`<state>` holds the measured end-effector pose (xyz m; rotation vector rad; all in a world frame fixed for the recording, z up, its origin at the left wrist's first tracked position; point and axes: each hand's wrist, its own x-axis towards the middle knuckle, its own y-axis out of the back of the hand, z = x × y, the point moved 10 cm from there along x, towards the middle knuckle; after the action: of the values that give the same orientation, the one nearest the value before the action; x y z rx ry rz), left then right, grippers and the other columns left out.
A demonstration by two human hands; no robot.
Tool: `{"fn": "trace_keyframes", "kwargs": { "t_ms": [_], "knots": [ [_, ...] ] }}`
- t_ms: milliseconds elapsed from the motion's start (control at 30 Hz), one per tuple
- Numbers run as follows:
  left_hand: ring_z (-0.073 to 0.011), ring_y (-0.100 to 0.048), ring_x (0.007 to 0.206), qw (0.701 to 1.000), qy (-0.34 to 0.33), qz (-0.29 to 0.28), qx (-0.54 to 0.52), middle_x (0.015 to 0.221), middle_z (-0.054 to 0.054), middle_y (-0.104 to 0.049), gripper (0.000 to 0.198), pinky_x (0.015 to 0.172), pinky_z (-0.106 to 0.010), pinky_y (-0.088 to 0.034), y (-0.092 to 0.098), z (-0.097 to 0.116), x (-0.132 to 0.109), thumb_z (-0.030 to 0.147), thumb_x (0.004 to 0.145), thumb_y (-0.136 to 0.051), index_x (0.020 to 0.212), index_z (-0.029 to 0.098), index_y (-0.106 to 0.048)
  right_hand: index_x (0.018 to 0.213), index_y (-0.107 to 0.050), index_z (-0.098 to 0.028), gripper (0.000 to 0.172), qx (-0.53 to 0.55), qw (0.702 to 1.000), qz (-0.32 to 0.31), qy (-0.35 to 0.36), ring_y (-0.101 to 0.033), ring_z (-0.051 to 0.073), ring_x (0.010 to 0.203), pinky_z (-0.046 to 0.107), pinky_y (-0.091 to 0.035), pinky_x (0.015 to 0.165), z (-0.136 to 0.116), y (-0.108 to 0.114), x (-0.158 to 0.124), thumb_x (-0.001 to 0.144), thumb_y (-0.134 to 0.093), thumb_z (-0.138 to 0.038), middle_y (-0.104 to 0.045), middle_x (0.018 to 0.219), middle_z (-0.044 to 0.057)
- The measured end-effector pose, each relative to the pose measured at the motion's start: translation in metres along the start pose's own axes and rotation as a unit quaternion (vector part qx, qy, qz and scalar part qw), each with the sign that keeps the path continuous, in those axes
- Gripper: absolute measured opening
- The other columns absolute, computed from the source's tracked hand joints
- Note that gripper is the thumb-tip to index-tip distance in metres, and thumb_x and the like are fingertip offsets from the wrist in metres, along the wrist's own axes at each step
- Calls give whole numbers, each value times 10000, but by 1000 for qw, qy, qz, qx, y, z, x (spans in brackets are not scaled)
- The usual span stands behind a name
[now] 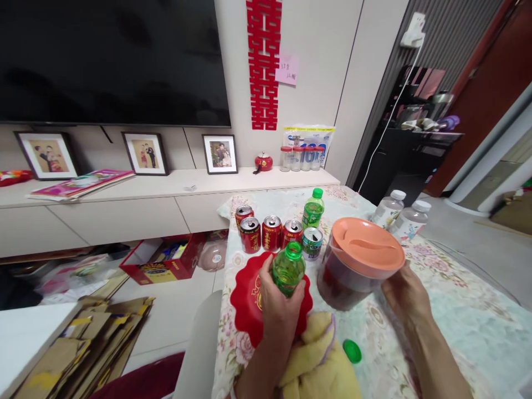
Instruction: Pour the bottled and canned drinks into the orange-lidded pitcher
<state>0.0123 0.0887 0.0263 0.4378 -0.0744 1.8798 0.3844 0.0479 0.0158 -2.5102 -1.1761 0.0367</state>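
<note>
My left hand [277,310] is closed around a green plastic bottle [287,271], upright and uncapped, over a red scalloped tray [245,299]. A green cap [352,351] lies on the tablecloth near a folded yellow towel [322,366]. My right hand [405,296] grips the right side of a clear pitcher [347,282] with dark red contents and an orange lid [368,244]; its fingertips are hidden behind the pitcher. Beyond the bottle stand several red drink cans [272,233], a teal-and-white can [312,244] and a second green bottle [313,209] with its cap on.
Two clear bottles with white caps [411,221] stand behind the pitcher on the flowered tablecloth [469,316]. A low cabinet [183,191] along the wall bears framed photos and lidded jars [296,159]. Flattened cardboard [103,338] and a red box [164,260] lie on the floor at left.
</note>
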Motion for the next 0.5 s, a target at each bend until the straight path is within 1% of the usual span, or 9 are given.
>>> {"fn": "trace_keyframes", "kwargs": {
  "t_ms": [133, 267, 333, 433, 500],
  "knots": [
    [-374, -663, 1268, 999, -34, 19, 3, 1323, -202, -660, 673, 1060, -594, -551, 1, 4, -4, 325, 789, -738, 1389, 177, -471, 932, -768, -264, 363, 14, 1000, 15, 10, -743, 328, 1143, 496, -616, 969, 0, -11, 5, 796, -774, -601, -834, 1008, 62],
    [-351, -675, 1222, 996, -74, 42, 30, 1287, -181, -664, 599, 1045, -577, -555, 4, 14, -5, 278, 814, -719, 1360, 189, -489, 999, -772, -243, 374, 28, 999, 21, 20, -749, 351, 1134, 527, -614, 985, -7, -21, 8, 751, -797, -521, -834, 1025, 76],
    [-352, -685, 1191, 993, -86, 52, 54, 1281, -183, -669, 603, 1021, -574, -564, 6, 18, -6, 277, 820, -723, 1368, 184, -491, 1007, -771, -239, 369, 37, 998, 33, 27, -753, 346, 1116, 526, -616, 980, -11, -23, 7, 729, -807, -479, -833, 1015, 70],
    [-372, -697, 1168, 988, -92, 67, 103, 1289, -202, -683, 654, 986, -573, -573, 9, 21, -8, 290, 820, -739, 1406, 168, -476, 941, -756, -243, 332, 48, 996, 53, 43, -762, 323, 1051, 499, -624, 943, -15, -24, 4, 730, -798, -496, -822, 941, 52],
    [-396, -686, 1203, 983, -103, 72, 137, 1320, -227, -680, 676, 999, -587, -558, 12, 25, -10, 315, 839, -737, 1434, 152, -461, 867, -727, -248, 323, 52, 996, 56, 52, -764, 297, 971, 464, -632, 883, -18, -25, 3, 735, -787, -536, -794, 851, 36]
  ]
}}
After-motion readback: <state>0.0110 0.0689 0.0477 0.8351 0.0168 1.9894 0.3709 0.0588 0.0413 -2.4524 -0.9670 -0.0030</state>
